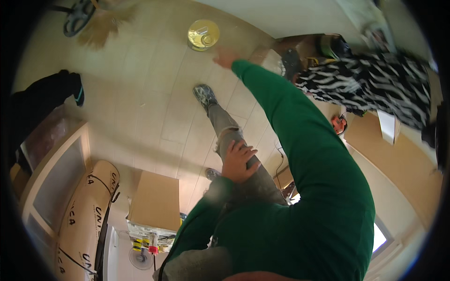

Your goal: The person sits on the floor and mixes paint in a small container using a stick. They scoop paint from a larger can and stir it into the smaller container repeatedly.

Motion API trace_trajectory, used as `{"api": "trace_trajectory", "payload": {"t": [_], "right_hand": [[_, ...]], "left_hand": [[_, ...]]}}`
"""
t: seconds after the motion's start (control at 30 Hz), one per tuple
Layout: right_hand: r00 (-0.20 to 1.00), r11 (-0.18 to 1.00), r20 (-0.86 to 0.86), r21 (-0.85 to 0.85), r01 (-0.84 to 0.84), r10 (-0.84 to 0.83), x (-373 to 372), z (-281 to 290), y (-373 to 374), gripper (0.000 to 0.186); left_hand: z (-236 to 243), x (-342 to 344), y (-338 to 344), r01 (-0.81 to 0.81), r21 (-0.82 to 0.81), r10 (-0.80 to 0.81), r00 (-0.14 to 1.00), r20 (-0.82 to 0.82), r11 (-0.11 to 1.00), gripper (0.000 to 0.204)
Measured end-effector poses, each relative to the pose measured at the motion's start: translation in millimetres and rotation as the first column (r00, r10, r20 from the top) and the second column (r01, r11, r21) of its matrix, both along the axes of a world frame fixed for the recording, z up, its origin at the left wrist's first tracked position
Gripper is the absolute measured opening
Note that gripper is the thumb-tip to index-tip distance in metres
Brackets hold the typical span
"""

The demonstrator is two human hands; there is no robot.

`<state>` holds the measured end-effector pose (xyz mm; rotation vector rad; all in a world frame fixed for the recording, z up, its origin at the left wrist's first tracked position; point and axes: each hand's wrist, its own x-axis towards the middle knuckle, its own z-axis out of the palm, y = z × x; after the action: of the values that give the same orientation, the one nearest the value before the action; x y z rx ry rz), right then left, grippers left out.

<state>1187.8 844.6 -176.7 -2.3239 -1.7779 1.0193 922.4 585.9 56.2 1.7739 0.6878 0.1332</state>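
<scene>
My left hand (240, 161) rests on my thigh in torn, dust-marked grey trousers (220, 122), fingers spread and holding nothing. My right arm in a green sleeve (295, 131) stretches forward over the floor. My right hand (225, 58) is blurred at its end, nearest a yellow-topped round tub (204, 33); I cannot make out its fingers or whether it holds anything. My dusty shoe (204, 96) stands on the pale plank floor (159, 89).
At left are a broom (101, 28), a dark-clad shape like someone's leg (56, 93), a framed panel (56, 173) and a wrapped roll (84, 215). A cardboard box (154, 196) sits behind me. Zebra-patterned cloth (370, 89) covers items along the right wall.
</scene>
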Motion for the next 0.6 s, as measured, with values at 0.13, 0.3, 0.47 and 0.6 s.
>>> {"api": "trace_trajectory", "payload": {"t": [0.13, 0.3, 0.47, 0.6], "right_hand": [[0.993, 0.986, 0.048, 0.127, -0.111, 0.106, 5.4, -58.9, 120.3, 0.061], [0.945, 0.953, 0.193, 0.098, -0.287, 0.264, 7.4, -94.4, 166.9, 0.051], [0.823, 0.792, 0.056, -0.312, -0.524, 0.566, 28.3, -111.3, 190.5, 0.038], [0.917, 0.886, -0.098, -0.236, -0.399, 0.387, 3.3, -51.5, 167.0, 0.043]], "left_hand": [[-10.9, 17.7, 20.4, -0.114, -0.157, 0.119, 0.993, 0.017, 0.981, 0.05], [-13.9, 42.0, 62.8, -0.197, -0.231, 0.211, 0.977, 0.039, 0.953, 0.051], [-15.7, 47.7, 79.3, -0.201, -0.264, 0.21, 0.978, 0.007, 0.943, 0.049], [-13.0, 56.4, 62.9, -0.297, -0.275, 0.3, 0.953, -0.034, 0.914, 0.045]]}}
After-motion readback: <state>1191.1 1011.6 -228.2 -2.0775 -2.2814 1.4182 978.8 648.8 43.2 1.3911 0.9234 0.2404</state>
